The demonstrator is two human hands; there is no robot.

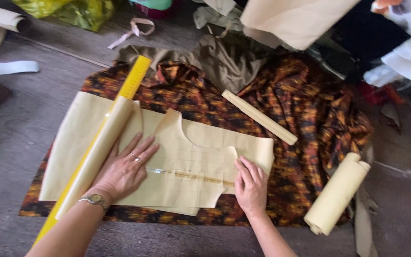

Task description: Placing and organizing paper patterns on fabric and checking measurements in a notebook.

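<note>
A cream paper pattern piece (pixel 200 157) with a curved neckline cut lies flat on orange-and-black patterned fabric (pixel 300 109) spread on the floor. My left hand (pixel 125 170), with rings and a wristwatch, presses flat on the pattern's left part, fingers apart. My right hand (pixel 250 184) rests flat on the pattern's right lower edge. A taped seam (pixel 191 176) runs across the paper between both hands. A yellow ruler (pixel 120 112) lies diagonally beside my left hand, partly under a rolled paper (pixel 98 152).
A folded paper strip (pixel 259 116) lies on the fabric at upper middle. A thick paper roll (pixel 337 194) sits at the right edge of the fabric. Olive cloth (pixel 224 54) is bunched at the top. More fabrics and papers crowd the far edge and right side.
</note>
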